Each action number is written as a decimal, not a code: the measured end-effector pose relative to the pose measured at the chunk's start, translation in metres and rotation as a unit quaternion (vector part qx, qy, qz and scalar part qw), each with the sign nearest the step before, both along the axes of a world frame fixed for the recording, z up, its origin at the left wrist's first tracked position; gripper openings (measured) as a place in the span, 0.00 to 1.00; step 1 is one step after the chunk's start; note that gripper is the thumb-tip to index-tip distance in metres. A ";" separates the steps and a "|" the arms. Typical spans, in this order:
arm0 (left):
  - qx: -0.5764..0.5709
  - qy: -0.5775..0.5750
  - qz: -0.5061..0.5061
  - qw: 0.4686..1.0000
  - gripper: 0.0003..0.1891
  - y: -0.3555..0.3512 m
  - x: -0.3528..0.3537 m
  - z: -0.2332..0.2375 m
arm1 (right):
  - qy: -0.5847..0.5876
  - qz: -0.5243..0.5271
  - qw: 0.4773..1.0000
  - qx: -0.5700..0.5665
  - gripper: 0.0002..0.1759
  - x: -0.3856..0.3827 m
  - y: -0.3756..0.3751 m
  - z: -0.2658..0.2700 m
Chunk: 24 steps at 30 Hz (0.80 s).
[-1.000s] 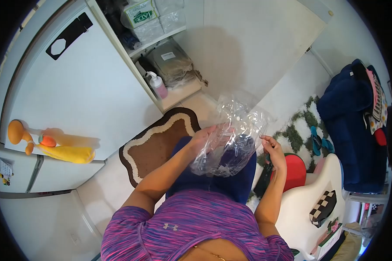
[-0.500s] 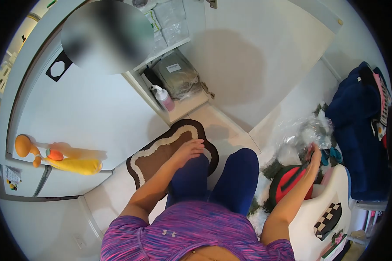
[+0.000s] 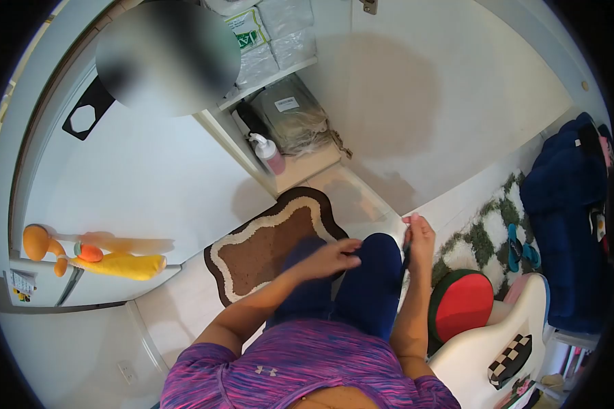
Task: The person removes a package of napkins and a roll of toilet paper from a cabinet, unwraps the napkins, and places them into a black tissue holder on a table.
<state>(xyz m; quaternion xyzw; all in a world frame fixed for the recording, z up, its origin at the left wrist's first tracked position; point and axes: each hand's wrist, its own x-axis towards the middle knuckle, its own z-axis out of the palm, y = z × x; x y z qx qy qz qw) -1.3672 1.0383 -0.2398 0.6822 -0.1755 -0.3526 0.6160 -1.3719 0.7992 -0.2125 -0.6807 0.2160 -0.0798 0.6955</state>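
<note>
My left hand (image 3: 331, 259) is over my blue-clad thighs, its fingers stretched forward and a little apart with nothing visible in them. To its right, my right hand (image 3: 420, 237) is raised beside my right knee (image 3: 381, 262). Its thumb and fingers are drawn together in a pinch; what they hold, if anything, is too faint to make out. A dark band shows at that wrist. Below the left hand lies a brown mat (image 3: 262, 255) with a cream border and dark edge.
An open cabinet (image 3: 300, 174) ahead holds a pump bottle (image 3: 269, 155) and a plastic-wrapped package (image 3: 290, 116). At right are a red round cushion (image 3: 464, 305), a white chair (image 3: 450, 365), a green-and-white rug (image 3: 481, 238), teal slippers (image 3: 515, 249) and a navy padded item (image 3: 559, 218).
My right hand has moved left from above the rug to beside my knee. The clear crinkled plastic near it no longer shows over the rug. My left hand has shifted right and lower.
</note>
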 end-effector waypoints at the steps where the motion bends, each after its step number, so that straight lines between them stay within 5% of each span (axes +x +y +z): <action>1: 0.006 -0.071 -0.013 0.997 0.36 -0.013 -0.012 0.010 | -0.009 -0.006 1.000 0.025 0.21 0.005 0.021 0.014; 5: 0.054 -0.174 0.065 0.981 0.37 -0.050 -0.026 0.033 | -0.110 0.009 0.978 0.177 0.19 0.014 0.062 0.066; 7: 0.072 -0.127 0.088 0.985 0.21 -0.057 -0.020 0.044 | -0.178 0.035 0.983 0.011 0.15 0.017 0.050 0.073; 8: 0.065 -0.146 0.078 0.984 0.14 -0.058 -0.018 0.042 | -0.174 0.094 0.980 0.016 0.12 0.011 0.041 0.082; 10: 0.117 -0.151 -0.002 0.981 0.14 -0.053 -0.012 0.056 | -0.102 0.194 0.976 -0.001 0.24 -0.018 0.015 0.107; 11: 0.019 -0.089 -0.037 0.995 0.15 -0.051 -0.009 0.045 | -0.077 0.223 0.970 0.064 0.27 -0.036 0.001 0.109; 15: -0.041 0.033 -0.225 0.973 0.17 -0.077 -0.027 0.067 | -0.092 0.179 0.980 0.011 0.20 -0.109 -0.039 0.094; 16: -0.017 0.022 -0.263 0.964 0.18 -0.089 -0.036 0.063 | -0.027 0.153 0.979 -0.135 0.15 -0.132 -0.047 0.113; 19: -0.005 -0.034 -0.301 0.953 0.22 -0.114 -0.055 0.052 | 0.089 -0.026 0.963 -0.255 0.13 -0.198 -0.077 0.134; 22: -0.073 -0.056 -0.288 0.953 0.25 -0.131 -0.069 0.050 | 0.017 -0.382 0.882 -0.274 0.16 -0.286 -0.140 0.125; 23: -0.065 -0.046 -0.291 0.953 0.25 -0.131 -0.066 0.048 | -0.130 -0.445 0.825 -0.324 0.15 -0.311 -0.161 0.123; 24: -0.055 -0.037 -0.293 0.954 0.24 -0.131 -0.064 0.046 | -0.081 -0.498 0.793 -0.341 0.17 -0.345 -0.180 0.123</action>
